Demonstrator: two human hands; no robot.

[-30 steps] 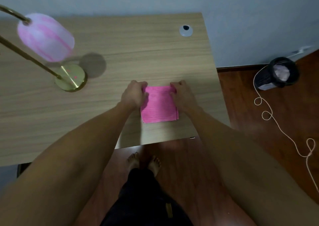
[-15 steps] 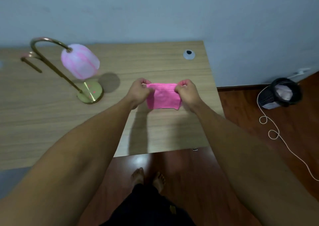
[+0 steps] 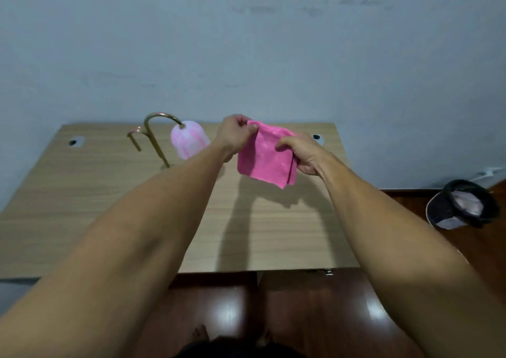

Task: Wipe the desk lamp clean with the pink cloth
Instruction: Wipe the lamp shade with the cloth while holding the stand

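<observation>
Cloth (image 3: 264,155) bright hot pink, plain, faint paler patch mid-way. Lamp shade (image 3: 189,142) white-ish with soft pink streaks, kinda marbled. Lamp arm (image 3: 153,136) shiny gold/brass. Tabletop (image 3: 287,229) light oak wood grain, fine horizontal streaks, two dark holes with pale rings near back corners. Wall (image 3: 246,43) pale grey-blue, few smudgy marks. Floor (image 3: 315,316) glossy dark reddish-brown. Bin (image 3: 462,204) black outside, whitish-pink liner inside.
</observation>
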